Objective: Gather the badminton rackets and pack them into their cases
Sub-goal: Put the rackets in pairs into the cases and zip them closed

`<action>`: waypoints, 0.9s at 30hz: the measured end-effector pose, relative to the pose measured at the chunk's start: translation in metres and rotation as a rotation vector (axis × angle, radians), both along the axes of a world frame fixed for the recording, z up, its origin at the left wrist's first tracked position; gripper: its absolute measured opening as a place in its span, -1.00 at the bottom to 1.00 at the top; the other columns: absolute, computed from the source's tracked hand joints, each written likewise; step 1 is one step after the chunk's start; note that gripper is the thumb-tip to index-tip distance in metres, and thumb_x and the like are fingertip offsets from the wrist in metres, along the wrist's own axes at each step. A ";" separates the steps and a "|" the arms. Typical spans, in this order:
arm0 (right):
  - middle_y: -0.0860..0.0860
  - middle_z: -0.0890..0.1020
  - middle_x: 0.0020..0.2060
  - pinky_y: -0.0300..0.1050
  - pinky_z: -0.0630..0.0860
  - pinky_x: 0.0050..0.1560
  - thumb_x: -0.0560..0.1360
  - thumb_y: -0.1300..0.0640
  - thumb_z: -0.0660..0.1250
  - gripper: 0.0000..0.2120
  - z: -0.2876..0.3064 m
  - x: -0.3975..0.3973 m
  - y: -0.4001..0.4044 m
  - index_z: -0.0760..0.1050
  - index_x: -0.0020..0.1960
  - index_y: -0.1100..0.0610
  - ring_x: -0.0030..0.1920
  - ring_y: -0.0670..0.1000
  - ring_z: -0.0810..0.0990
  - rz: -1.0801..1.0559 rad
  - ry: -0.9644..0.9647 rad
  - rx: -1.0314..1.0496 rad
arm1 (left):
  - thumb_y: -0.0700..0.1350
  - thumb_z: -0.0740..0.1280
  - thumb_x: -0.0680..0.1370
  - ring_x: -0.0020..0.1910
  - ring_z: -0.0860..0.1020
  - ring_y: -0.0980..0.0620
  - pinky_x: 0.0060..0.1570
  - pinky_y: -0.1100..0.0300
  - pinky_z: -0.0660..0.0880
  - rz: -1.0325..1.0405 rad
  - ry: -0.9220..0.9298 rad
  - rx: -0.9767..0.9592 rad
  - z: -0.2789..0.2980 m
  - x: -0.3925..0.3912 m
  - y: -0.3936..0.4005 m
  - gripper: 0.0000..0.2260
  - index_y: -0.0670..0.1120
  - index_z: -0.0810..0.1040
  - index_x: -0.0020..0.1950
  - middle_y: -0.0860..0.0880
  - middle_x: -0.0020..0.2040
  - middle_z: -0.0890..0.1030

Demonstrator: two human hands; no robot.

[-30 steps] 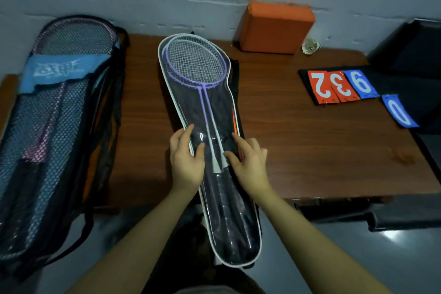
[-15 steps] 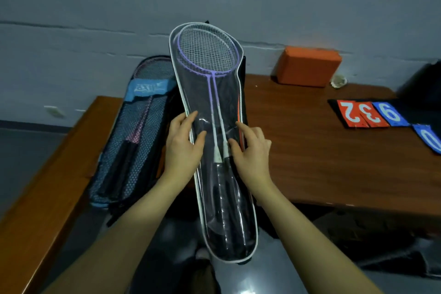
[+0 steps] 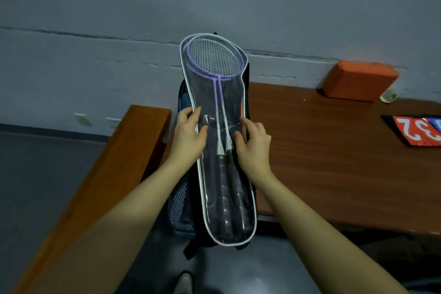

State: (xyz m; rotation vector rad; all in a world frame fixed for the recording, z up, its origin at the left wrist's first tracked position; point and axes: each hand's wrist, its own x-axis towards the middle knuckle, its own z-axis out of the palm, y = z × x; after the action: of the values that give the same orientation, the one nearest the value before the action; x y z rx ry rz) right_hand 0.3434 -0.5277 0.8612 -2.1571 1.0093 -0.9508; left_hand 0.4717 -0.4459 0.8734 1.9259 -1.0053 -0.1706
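I see a shoe (image 3: 182, 282) on the floor nearest me. My left hand (image 3: 187, 137) and right hand (image 3: 253, 144) grip the clear case (image 3: 235, 217) by its two edges, thumbs on its front, holding it up in front of the table (image 3: 334, 150). Two rackets (image 3: 214, 62) sit inside, heads up. A mesh bag (image 3: 177, 207) lies behind it. Farther right are score cards (image 3: 415, 131) and an orange block (image 3: 359, 80).

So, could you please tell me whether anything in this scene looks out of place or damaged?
Nothing stands out. The clear case looks intact, with both rackets lying straight inside it, and the left hand and right hand hold its two edges. The orange block sits squarely on the table by the wall.
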 end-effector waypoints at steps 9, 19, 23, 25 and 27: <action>0.10 0.48 0.04 -0.11 0.25 0.14 0.54 0.21 0.24 -0.62 -0.035 0.061 0.028 0.36 0.35 0.14 0.08 0.11 0.45 -0.111 0.134 0.229 | -0.22 0.25 0.56 0.35 0.30 -0.03 0.26 0.37 0.15 -0.098 0.119 0.119 -0.052 0.073 0.012 -0.55 -0.19 0.27 0.43 -0.14 0.38 0.29; 0.07 0.42 0.08 0.06 0.36 0.21 0.54 0.19 0.24 -0.54 -0.050 0.062 0.016 0.27 0.42 0.12 0.06 0.13 0.47 -0.074 0.237 0.248 | -0.23 0.25 0.56 0.32 0.30 0.02 0.19 0.56 0.04 -0.087 0.132 0.106 -0.087 0.069 0.018 -0.54 -0.17 0.24 0.44 -0.13 0.39 0.23; 0.10 0.41 0.11 -0.04 0.29 0.10 0.58 0.11 0.19 -0.58 -0.061 0.056 0.014 0.25 0.42 0.12 0.05 0.15 0.45 -0.087 0.311 0.216 | -0.18 0.25 0.56 0.39 0.25 -0.08 0.37 0.23 0.16 -0.112 0.078 0.202 -0.095 0.073 0.017 -0.54 -0.13 0.24 0.44 -0.12 0.43 0.19; 0.12 0.39 0.15 -0.08 0.20 0.04 0.60 0.05 0.14 -0.57 -0.066 0.055 0.013 0.22 0.44 0.11 0.04 0.18 0.44 -0.093 0.399 0.209 | -0.12 0.24 0.56 0.45 0.15 -0.14 0.42 0.04 0.11 -0.104 -0.008 0.327 -0.103 0.076 0.014 -0.53 -0.14 0.22 0.44 -0.12 0.50 0.11; 0.14 0.37 0.24 0.00 0.19 0.09 0.60 -0.04 0.09 -0.55 -0.072 0.053 0.013 0.20 0.45 0.08 0.12 0.19 0.41 -0.103 0.552 0.163 | -0.05 0.21 0.58 0.50 0.00 -0.12 0.44 -0.04 0.00 -0.118 -0.187 0.457 -0.109 0.080 0.012 -0.54 -0.15 0.23 0.44 -0.12 0.53 0.03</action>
State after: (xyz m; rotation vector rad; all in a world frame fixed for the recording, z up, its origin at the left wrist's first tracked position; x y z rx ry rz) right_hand 0.3967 -0.5152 0.7891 -2.2910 1.4077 -0.2917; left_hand 0.5514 -0.4334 0.7648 2.3276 -1.2896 -0.3145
